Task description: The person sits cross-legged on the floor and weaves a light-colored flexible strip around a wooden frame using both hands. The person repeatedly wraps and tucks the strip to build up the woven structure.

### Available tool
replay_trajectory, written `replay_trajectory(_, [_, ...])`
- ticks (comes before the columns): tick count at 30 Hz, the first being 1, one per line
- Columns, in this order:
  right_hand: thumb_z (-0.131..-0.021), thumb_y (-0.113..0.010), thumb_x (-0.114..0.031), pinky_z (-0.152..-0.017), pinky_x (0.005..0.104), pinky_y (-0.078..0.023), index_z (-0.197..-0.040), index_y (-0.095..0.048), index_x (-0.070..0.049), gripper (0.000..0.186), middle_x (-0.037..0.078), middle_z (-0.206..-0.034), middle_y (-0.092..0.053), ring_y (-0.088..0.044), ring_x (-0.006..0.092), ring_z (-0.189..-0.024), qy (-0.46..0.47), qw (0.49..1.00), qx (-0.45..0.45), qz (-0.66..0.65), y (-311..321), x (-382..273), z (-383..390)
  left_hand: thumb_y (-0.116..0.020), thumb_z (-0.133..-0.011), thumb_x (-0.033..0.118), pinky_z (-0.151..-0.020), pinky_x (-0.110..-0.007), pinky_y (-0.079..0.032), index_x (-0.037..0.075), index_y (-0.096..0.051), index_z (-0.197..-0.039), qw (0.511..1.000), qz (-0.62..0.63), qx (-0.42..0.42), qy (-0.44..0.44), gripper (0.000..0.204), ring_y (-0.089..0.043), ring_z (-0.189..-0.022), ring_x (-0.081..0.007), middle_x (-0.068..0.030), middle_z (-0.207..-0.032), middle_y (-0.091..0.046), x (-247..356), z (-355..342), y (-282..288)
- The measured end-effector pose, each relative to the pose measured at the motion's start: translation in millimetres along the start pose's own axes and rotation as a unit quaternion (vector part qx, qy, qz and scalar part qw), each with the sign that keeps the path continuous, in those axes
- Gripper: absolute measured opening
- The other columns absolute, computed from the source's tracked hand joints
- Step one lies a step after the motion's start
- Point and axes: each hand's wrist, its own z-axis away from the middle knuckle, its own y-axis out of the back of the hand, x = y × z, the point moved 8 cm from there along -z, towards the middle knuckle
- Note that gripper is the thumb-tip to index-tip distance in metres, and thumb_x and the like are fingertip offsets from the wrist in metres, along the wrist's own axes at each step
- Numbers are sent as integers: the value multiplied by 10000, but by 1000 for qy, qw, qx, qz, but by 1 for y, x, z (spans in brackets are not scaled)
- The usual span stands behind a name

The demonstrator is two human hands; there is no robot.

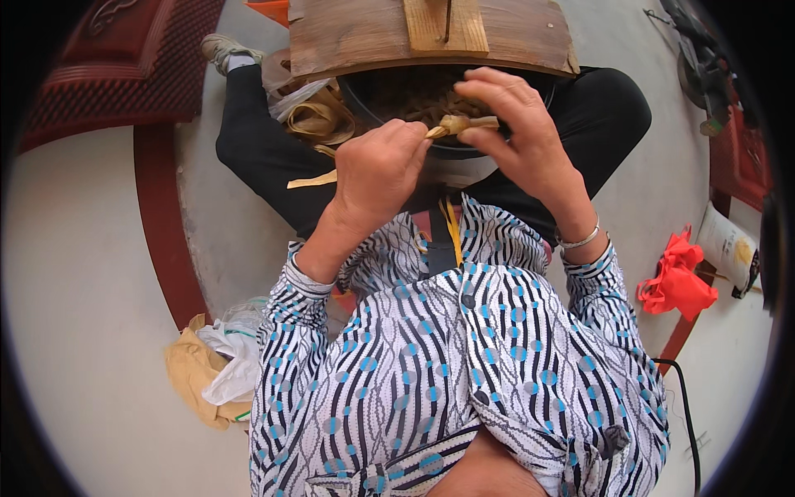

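My left hand (pixel 377 170) is closed on a pale tan strip (pixel 454 124) with a twisted section, held above a dark round tub (pixel 364 103) between my legs. My right hand (pixel 526 141) is open beside the strip's right end, its fingers apart and raised, its thumb at or just under the strip. Dark brown loose material (pixel 431 103) lies in the tub. A wooden board (pixel 348 37) with a small block and an upright metal spike (pixel 447 25) sits over the tub's far part. Loose tan strips (pixel 319 116) lie left of the tub.
Dark red carved panels (pixel 124 74) stand at upper left and right. A red bag (pixel 675 273) and a white package (pixel 720 240) lie at right, near a black cord (pixel 683 389). Tan and white bags (pixel 203 364) lie at lower left. Black equipment (pixel 696 74) is at upper right.
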Motion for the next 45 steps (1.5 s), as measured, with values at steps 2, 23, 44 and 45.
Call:
replay_trajectory(2, [-751,-709,-152,-949,405,-394,-1054,-602,-66,332,89,-1092,-619,-583,274,-1030,63,992,-65,86,-13,-17,-1,-646,-888,110,-559,-311,-466,2,-640,-902,997,66,-36,-9,109,-612,-629,-245,-127,-786,-633,7,-7,-6])
replay_trajectory(23, [-961,-569,-157,-621,230,-444,-1010,-636,-6,173,0,-777,-588,-509,71,-685,-177,955,30,-238,15,82,-56,-539,-961,172,-615,-292,-426,-25,-627,-956,981,165,-79,56,216,-506,-669,-161,-67,-721,-560,-48,-111,4])
replay_trajectory(44, [-897,-616,-90,-725,324,-483,-949,-646,-18,94,125,-873,-625,-606,285,-805,-60,991,95,-69,7,82,-65,-543,-918,254,-679,-458,-494,81,-616,-890,995,-89,35,-6,189,-624,-819,-378,-148,-860,-654,-46,-128,-1])
replay_trajectory(45, [-895,-616,-93,-721,333,-483,-944,-643,-18,94,131,-873,-623,-603,297,-802,-52,993,96,-55,6,80,-63,-540,-918,249,-677,-458,-495,85,-614,-885,993,-107,40,-7,183,-625,-818,-374,-144,-861,-655,-45,-126,-2])
